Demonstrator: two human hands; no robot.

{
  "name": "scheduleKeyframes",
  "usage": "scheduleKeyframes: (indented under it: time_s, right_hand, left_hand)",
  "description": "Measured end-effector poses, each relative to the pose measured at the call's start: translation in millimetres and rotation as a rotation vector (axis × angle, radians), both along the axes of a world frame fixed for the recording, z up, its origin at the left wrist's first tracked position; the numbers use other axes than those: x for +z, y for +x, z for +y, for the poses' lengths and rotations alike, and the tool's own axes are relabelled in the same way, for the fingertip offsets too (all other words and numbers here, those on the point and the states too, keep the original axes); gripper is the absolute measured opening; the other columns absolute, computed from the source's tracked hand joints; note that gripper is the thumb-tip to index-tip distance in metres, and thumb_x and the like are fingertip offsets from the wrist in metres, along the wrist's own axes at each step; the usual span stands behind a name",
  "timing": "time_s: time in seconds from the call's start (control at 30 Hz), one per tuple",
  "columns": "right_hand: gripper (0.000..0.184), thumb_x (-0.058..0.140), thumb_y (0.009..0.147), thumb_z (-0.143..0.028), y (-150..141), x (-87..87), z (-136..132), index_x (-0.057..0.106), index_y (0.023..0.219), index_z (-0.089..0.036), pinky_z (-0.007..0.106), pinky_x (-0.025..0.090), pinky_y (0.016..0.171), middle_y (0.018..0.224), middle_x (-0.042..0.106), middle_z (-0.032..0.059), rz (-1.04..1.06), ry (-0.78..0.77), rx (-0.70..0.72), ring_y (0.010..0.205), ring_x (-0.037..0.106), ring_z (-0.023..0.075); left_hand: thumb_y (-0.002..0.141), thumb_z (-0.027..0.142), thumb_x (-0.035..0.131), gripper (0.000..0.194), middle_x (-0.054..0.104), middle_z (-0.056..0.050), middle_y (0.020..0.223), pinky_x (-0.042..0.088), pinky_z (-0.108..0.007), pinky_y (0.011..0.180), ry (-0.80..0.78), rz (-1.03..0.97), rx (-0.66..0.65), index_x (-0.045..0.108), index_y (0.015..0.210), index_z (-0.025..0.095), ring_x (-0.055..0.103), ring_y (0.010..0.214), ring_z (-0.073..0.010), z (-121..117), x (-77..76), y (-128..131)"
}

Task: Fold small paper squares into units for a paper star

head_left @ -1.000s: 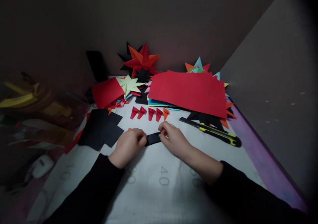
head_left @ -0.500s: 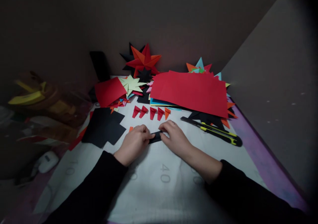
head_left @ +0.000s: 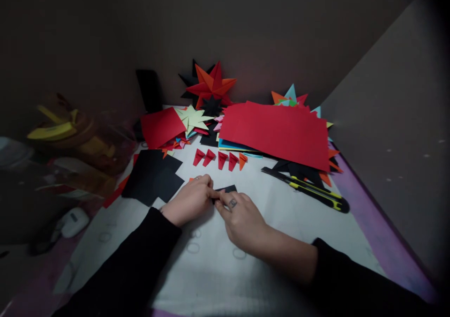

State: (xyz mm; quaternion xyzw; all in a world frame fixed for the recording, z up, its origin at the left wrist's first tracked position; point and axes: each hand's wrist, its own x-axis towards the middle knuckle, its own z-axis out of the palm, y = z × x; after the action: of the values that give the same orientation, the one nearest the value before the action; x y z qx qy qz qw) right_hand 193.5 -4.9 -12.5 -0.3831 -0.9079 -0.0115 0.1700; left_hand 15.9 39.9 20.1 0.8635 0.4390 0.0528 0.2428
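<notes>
A small folded strip of black paper (head_left: 228,188) lies on the white mat (head_left: 225,279), partly covered by my fingers. My left hand (head_left: 194,197) is closed on its left end, thumb pressing near the paper. From the front, my right hand (head_left: 242,218) reaches in with fingers together and fingertips against the strip's lower edge, close to the left thumb. Just beyond the hands stands a row of small folded red paper pieces (head_left: 222,160) with an orange folded piece (head_left: 243,161) at its right end. Black paper squares (head_left: 151,176) lie left of my left hand.
A yellow-and-black utility knife (head_left: 309,191) lies at the right, blade out. Behind are a stack of red paper sheets (head_left: 276,132), a red-orange paper star (head_left: 213,86) and a pale green star (head_left: 193,119). A phone (head_left: 149,89) leans on the wall; a white earphone case (head_left: 74,222) sits left.
My right hand has moved from the strip's right end to its lower edge near the left thumb, leaving the right end uncovered. The view has shifted slightly left.
</notes>
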Motion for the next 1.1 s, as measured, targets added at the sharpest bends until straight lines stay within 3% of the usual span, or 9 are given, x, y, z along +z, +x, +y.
scheduleKeyframes:
  time_s: [0.2, 0.33, 0.5, 0.7, 0.9, 1.1]
  right_hand:
    - [0.032, 0.048, 0.084, -0.012, -5, 4.5, -2, 0.066, 0.110, -0.012, 0.039, 0.037, 0.072, 0.110, 0.062, 0.0160, -0.079, -0.035, -0.010, 0.089, 0.050, 0.0265]
    - [0.031, 0.050, 0.084, -0.011, 16, 8.2, 1, 0.067, 0.110, -0.013, 0.038, 0.034, 0.069, 0.097, 0.064, 0.0143, -0.123, -0.028, -0.068, 0.084, 0.048, 0.0253]
    - [0.029, 0.052, 0.081, -0.007, 40, 11.7, 12, 0.070, 0.103, -0.013, 0.037, 0.034, 0.068, 0.097, 0.063, 0.0149, -0.166, -0.047, -0.190, 0.086, 0.048, 0.0262]
    - [0.025, 0.053, 0.080, -0.009, 46, 6.1, 13, 0.072, 0.094, -0.016, 0.037, 0.038, 0.075, 0.100, 0.063, 0.0126, 0.035, -0.018, -0.211, 0.088, 0.049, 0.0246]
    - [0.038, 0.051, 0.077, -0.007, 34, 0.6, 3, 0.067, 0.110, -0.017, 0.038, 0.040, 0.080, 0.100, 0.060, 0.0124, 0.096, -0.071, 0.008, 0.091, 0.047, 0.0241]
    - [0.043, 0.054, 0.077, -0.010, 21, 5.5, 1, 0.064, 0.118, -0.020, 0.038, 0.038, 0.080, 0.098, 0.057, 0.0118, 0.029, -0.202, 0.017, 0.090, 0.047, 0.0240]
  left_hand:
    - [0.084, 0.012, 0.050, 0.030, 0.052, -0.005, 0.085, 0.036, -0.030, 0.071, 0.021, 0.007, -0.016, 0.075, 0.090, 0.025, 0.049, 0.075, -0.0161, 0, -2.9, -2]
    - [0.088, 0.015, 0.044, 0.037, 0.053, -0.006, 0.089, 0.036, -0.029, 0.070, 0.047, -0.010, -0.004, 0.071, 0.109, 0.030, 0.049, 0.080, -0.0168, 0, -6.9, -4]
    - [0.089, 0.016, 0.041, 0.040, 0.052, -0.006, 0.091, 0.038, -0.030, 0.075, 0.021, 0.009, 0.021, 0.070, 0.112, 0.031, 0.050, 0.082, -0.0169, -3, 0.8, -1]
    - [0.090, 0.027, 0.045, 0.033, 0.051, -0.006, 0.089, 0.040, -0.030, 0.075, 0.079, -0.027, 0.057, 0.071, 0.110, 0.027, 0.051, 0.081, -0.0174, -8, 1.9, 3]
    - [0.091, 0.035, 0.050, 0.028, 0.052, -0.005, 0.092, 0.038, -0.029, 0.071, 0.109, -0.038, 0.018, 0.070, 0.110, 0.031, 0.050, 0.080, -0.0171, -4, -7.8, -3]
    - [0.092, 0.037, 0.050, 0.030, 0.053, -0.006, 0.094, 0.038, -0.030, 0.073, 0.100, -0.025, -0.039, 0.068, 0.115, 0.031, 0.050, 0.082, -0.0177, -3, -4.4, -7]
